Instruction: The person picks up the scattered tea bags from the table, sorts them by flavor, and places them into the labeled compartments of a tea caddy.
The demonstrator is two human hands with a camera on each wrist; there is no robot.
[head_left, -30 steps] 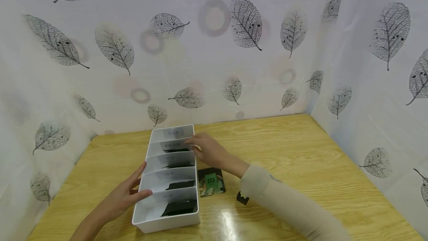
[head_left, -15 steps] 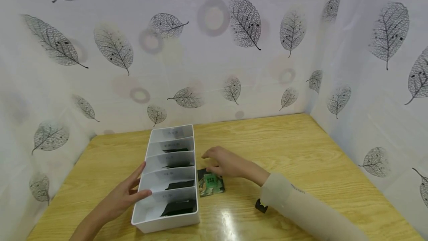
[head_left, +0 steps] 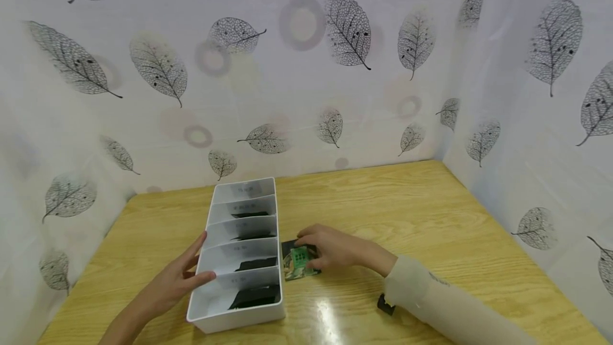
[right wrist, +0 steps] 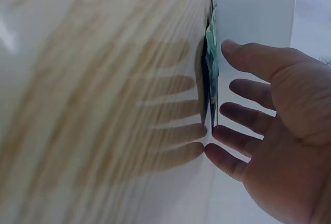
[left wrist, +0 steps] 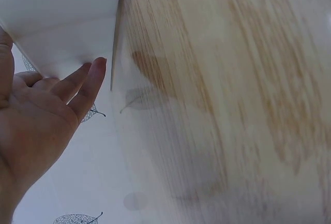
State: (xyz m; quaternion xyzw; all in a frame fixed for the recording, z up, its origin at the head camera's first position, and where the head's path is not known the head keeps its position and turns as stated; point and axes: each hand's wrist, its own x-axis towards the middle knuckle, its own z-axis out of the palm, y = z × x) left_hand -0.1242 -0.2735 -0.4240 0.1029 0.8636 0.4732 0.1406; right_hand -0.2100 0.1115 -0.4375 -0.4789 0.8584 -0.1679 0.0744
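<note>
A long white divided box (head_left: 234, 323) stands left of the middle in the head view. Dark flat packets (head_left: 254, 296) lie in several of its compartments; the farthest shows none. Along the box's left side is my left hand (head_left: 174, 284), its thumb over the rim. In the left wrist view the straight fingers (left wrist: 92, 87) touch the outer wall. Right of the box, a thin square packet (head_left: 289, 268), dark with a green patch, lies flat on the table. My right hand (head_left: 337, 249) hovers at it, fingers spread and loosely bent, partly covering it. In the right wrist view the fingertips are beside its edge.
The wood-grained table (head_left: 373, 201) is glossy and reflects the hands. Leaf-patterned white sheeting (head_left: 306, 95) rises behind it and at both sides. Handwritten marks (head_left: 246, 207) show on the box dividers. A small black object (head_left: 385, 304) is beside the right sleeve.
My right hand has left the box's second compartment from the back and come right and nearer, down to the green-and-dark packet. The small black object moved along with the sleeve. My left hand stayed put.
</note>
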